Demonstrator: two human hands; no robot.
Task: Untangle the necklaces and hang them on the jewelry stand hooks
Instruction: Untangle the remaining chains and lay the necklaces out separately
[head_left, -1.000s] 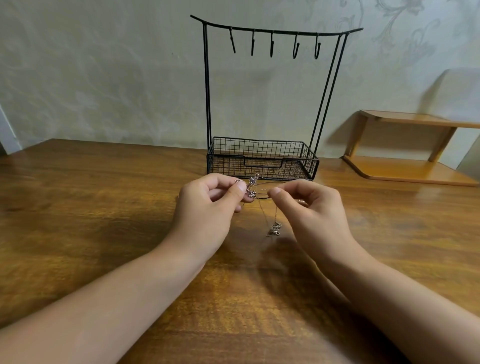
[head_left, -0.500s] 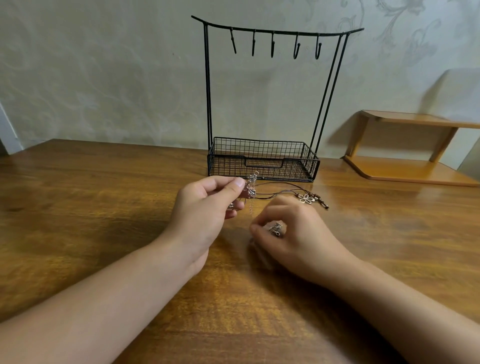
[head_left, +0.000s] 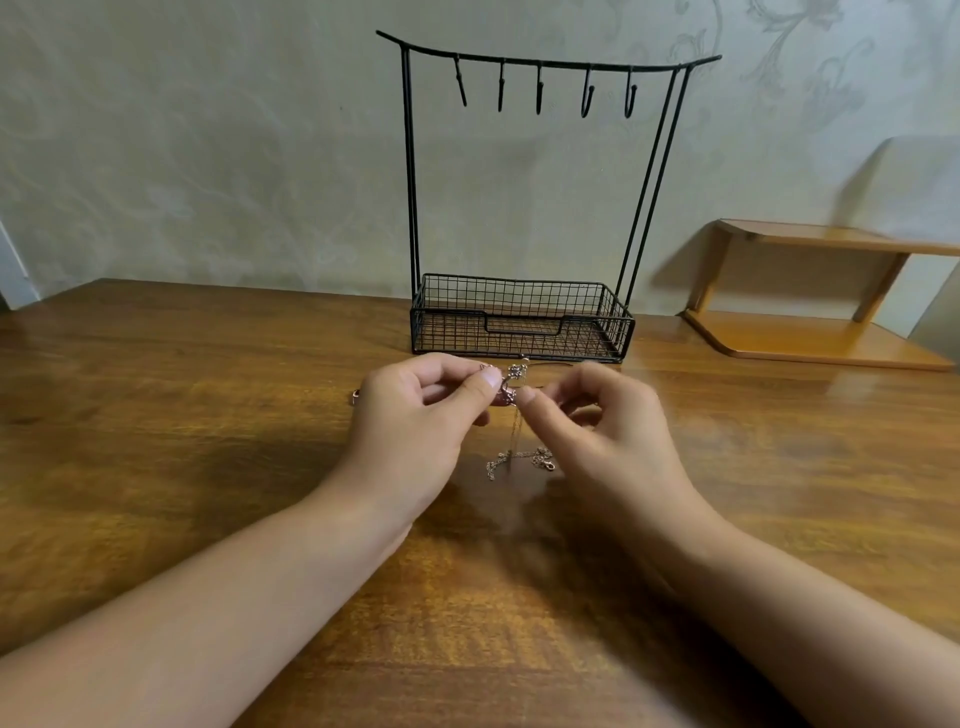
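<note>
Pinching the tangled necklaces (head_left: 511, 387) between both hands, just above the table (head_left: 208, 415) and directly in front of the jewelry stand (head_left: 522, 322). Gripping the knotted cluster with the left hand (head_left: 415, 415), thumb pressed against curled fingers on the charms. Closing the right hand (head_left: 597, 421) on a strand at the cluster's right edge, thumb and forefinger tips meeting, other fingers loosely curled behind. Trailing one fine chain straight down from the pinch toward the body, its long axis running near to far, its clasp end (head_left: 545, 463) lying on the table between the wrists. Showing another small clasp (head_left: 356, 397) beside the left hand's outer edge, seemingly a strand end. Sitting level with both hands, the knot itself, neither one clearly nearer. Standing well above and beyond the hands, the five hooks (head_left: 540, 91), all bare, so probably needing more separating sideways before lifting up and away to the bar.
</note>
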